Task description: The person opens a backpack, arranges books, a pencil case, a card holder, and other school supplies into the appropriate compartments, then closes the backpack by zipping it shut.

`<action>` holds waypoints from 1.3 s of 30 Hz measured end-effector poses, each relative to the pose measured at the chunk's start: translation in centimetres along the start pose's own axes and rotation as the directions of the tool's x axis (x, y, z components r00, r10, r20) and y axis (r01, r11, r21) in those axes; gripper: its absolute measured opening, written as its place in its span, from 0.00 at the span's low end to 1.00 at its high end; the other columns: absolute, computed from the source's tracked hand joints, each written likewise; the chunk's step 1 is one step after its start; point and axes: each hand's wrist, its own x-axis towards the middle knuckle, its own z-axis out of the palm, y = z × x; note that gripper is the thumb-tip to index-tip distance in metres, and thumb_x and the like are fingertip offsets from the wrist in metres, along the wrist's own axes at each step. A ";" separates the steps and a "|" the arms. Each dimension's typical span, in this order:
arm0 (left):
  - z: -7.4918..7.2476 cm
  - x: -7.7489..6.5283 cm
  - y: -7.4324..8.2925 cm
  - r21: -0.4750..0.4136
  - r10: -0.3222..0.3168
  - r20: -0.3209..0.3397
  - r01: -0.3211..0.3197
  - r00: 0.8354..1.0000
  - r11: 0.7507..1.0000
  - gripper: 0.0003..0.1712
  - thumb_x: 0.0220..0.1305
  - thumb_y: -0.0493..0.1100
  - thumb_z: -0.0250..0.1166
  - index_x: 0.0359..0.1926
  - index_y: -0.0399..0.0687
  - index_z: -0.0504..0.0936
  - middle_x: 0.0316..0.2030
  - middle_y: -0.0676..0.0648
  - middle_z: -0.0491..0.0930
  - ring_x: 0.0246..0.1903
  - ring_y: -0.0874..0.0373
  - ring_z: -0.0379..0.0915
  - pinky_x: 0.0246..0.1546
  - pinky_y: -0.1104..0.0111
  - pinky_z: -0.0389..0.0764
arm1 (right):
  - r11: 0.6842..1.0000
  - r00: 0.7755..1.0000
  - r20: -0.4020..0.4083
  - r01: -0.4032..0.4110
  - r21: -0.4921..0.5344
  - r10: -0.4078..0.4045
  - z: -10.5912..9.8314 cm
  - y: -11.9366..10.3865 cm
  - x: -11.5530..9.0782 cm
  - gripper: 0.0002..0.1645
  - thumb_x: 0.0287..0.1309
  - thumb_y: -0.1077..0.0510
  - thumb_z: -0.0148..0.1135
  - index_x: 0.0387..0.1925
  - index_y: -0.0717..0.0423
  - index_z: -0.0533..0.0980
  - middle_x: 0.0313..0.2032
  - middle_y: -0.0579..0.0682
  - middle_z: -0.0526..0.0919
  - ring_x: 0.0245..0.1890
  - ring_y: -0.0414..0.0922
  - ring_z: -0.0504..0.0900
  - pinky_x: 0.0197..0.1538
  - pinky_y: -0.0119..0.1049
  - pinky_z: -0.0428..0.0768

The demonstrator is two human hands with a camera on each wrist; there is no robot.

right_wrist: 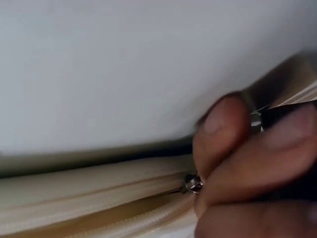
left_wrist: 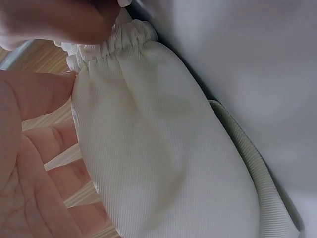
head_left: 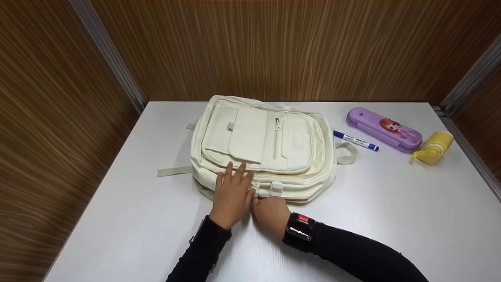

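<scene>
A cream backpack point(head_left: 250, 129) lies flat on the white table with its pocketed front upward. My left hand point(head_left: 233, 192) rests against its near side with the fingers spread and nearly straight. In the left wrist view, the thumb point(left_wrist: 39, 91) touches the edge of the gathered side pocket point(left_wrist: 148, 129). My right hand point(head_left: 272, 214) is at the bag's near edge, right of the left hand, with its fingers curled. The right wrist view shows those fingers pinching at a metal zipper slider point(right_wrist: 192, 183); the pull itself is hidden. Left of the slider, the zipper's tooth rows point(right_wrist: 124, 223) are parted.
To the bag's right lie a blue-and-white marker point(head_left: 355, 141), a purple pencil case point(head_left: 383, 129) with a cartoon figure, and a yellow bottle point(head_left: 434, 147). Straps point(head_left: 174, 171) stick out from the bag's sides. Wood-grain panels point(head_left: 274, 51) enclose the table.
</scene>
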 end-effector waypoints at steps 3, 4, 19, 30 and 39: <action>0.0 0.0 0.0 -0.012 -0.005 0.005 0.005 1.000 1.000 0.26 0.67 0.52 0.59 0.63 0.51 0.75 0.69 0.43 0.68 0.71 0.35 0.56 0.67 0.41 0.62 | 1.000 1.000 -0.026 -0.009 -0.022 0.009 0.0 -0.1 0.3 0.12 0.58 0.49 0.61 0.27 0.52 0.80 0.11 0.44 0.70 0.11 0.42 0.70 0.14 0.37 0.72; 0.0 0.0 0.0 -0.015 -0.006 0.008 0.006 1.000 1.000 0.26 0.67 0.52 0.59 0.63 0.51 0.75 0.69 0.43 0.67 0.71 0.35 0.56 0.67 0.41 0.61 | 0.999 0.999 -0.036 -0.010 -0.030 0.009 0.0 -0.1 0.4 0.12 0.58 0.49 0.62 0.27 0.52 0.81 0.11 0.43 0.70 0.11 0.42 0.69 0.13 0.37 0.72; 0.1 0.3 0.1 -0.032 -0.015 0.015 0.016 1.000 0.999 0.25 0.68 0.52 0.58 0.63 0.50 0.75 0.69 0.43 0.67 0.71 0.36 0.56 0.67 0.40 0.61 | 1.000 0.992 -0.125 -0.018 -0.021 0.015 0.1 0.8 0.2 0.11 0.46 0.57 0.66 0.14 0.50 0.74 0.11 0.43 0.72 0.11 0.40 0.70 0.14 0.36 0.72; 0.3 0.1 0.0 0.007 -0.002 -0.007 0.002 1.000 1.000 0.36 0.54 0.60 0.70 0.62 0.52 0.75 0.69 0.44 0.68 0.70 0.36 0.57 0.65 0.41 0.64 | 0.982 0.979 -0.197 0.076 0.172 -0.041 -0.2 4.2 -1.8 0.09 0.47 0.59 0.68 0.17 0.50 0.76 0.15 0.44 0.78 0.13 0.43 0.74 0.16 0.39 0.69; 1.0 0.1 0.2 0.087 -0.013 -0.064 0.018 0.998 0.996 0.38 0.51 0.65 0.69 0.59 0.53 0.76 0.67 0.44 0.69 0.68 0.36 0.61 0.63 0.43 0.66 | 0.913 0.972 -0.234 0.074 0.401 0.025 -0.4 6.7 -2.7 0.13 0.52 0.54 0.68 0.17 0.48 0.74 0.13 0.40 0.72 0.14 0.39 0.71 0.20 0.37 0.71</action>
